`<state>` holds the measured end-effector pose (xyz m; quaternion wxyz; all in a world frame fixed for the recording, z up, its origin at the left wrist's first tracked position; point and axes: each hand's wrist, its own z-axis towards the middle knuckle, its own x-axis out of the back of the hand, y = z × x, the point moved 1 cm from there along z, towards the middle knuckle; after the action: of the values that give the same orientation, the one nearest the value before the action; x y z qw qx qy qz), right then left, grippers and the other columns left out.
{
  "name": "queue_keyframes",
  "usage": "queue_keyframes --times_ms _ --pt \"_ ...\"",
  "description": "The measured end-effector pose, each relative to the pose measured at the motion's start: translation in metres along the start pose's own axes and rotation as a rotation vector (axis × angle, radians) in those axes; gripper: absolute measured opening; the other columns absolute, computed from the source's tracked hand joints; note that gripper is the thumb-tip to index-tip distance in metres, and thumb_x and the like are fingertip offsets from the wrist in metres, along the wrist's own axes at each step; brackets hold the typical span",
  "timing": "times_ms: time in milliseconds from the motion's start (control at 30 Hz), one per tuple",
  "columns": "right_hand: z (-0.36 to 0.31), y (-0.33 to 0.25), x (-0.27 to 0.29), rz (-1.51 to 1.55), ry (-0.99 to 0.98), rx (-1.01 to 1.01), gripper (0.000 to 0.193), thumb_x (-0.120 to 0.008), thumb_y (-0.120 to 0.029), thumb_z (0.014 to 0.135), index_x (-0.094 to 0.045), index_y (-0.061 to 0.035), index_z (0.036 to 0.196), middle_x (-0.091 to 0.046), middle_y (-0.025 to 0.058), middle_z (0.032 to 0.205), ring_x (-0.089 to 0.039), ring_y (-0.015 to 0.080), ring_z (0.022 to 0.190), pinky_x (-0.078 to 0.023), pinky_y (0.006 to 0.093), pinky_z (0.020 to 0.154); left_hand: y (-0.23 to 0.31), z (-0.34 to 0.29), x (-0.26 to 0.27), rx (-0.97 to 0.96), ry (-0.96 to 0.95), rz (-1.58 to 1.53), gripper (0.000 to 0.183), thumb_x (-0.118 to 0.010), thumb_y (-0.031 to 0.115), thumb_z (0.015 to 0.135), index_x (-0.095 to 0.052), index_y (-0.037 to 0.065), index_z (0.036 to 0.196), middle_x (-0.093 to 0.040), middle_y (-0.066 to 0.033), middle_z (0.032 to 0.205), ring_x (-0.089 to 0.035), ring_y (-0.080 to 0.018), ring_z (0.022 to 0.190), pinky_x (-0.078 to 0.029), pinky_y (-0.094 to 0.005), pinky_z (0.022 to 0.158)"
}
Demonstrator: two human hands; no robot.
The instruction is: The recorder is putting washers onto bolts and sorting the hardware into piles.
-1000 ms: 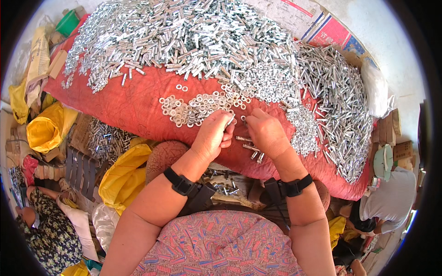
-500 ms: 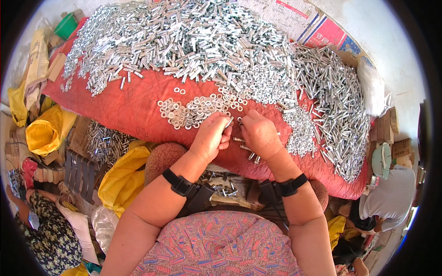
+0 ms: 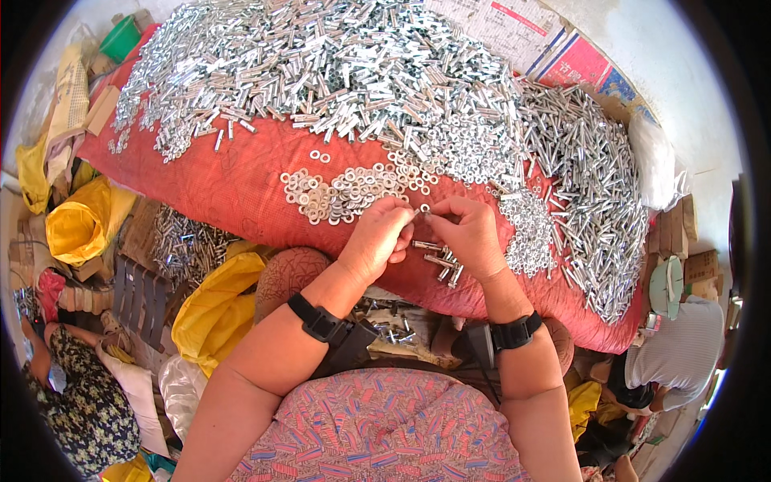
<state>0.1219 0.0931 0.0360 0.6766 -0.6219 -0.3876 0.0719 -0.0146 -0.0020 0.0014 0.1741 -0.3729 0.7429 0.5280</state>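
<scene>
Red cloth (image 3: 241, 185) covers a big lumpy sack, and shiny metal bits are spread all over it. Bolts (image 3: 321, 72) fill the far edge and the right side. Flat washers (image 3: 345, 193) sit in a small bunch near the middle. At the near edge, the left hand (image 3: 376, 239) and the right hand (image 3: 472, 234) come together, fingers pinched tight on one small bolt (image 3: 423, 210) between them. It looks like a washer is being put on it. A few done bolts (image 3: 440, 261) lie just under the hands. Next, the hands likely need another washer from the bunch close by
</scene>
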Motion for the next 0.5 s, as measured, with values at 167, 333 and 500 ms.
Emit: queue_keyframes --times_ms 167,333,500 --pt "-0.009 -0.007 -0.001 0.145 -0.076 -0.068 0.009 -0.067 -0.002 0.084 -0.068 0.0036 0.091 -0.067 0.0039 0.073 -0.062 0.0069 0.061 -0.05 0.021 0.055 0.0 0.0 -0.002 -0.003 -0.039 0.141 0.008 -0.052 0.017 0.093 -0.051 0.009 0.096 -0.049 0.0009 0.071 -0.039 -0.005 0.053 -0.029 -0.0203 0.042" --pt "-0.012 -0.006 -0.001 0.202 -0.069 -0.093 0.008 -0.066 -0.001 0.085 -0.067 0.0037 0.092 -0.067 0.0045 0.075 -0.063 0.0087 0.063 -0.052 0.0213 0.057 -0.001 0.001 -0.001 0.002 -0.061 0.145 0.009 -0.051 0.016 0.093 -0.051 0.008 0.098 -0.049 0.0009 0.071 -0.039 -0.0049 0.054 -0.03 -0.0194 0.042" --pt "-0.008 0.001 0.0 0.272 -0.029 -0.122 0.009 -0.066 -0.001 0.086 -0.067 0.0044 0.093 -0.068 0.0054 0.076 -0.065 0.0101 0.065 -0.054 0.0221 0.06 0.0 -0.002 -0.001 0.006 -0.068 0.128 0.008 -0.05 0.015 0.093 -0.051 0.008 0.099 -0.049 0.0009 0.072 -0.039 -0.0047 0.054 -0.029 -0.0189 0.042"
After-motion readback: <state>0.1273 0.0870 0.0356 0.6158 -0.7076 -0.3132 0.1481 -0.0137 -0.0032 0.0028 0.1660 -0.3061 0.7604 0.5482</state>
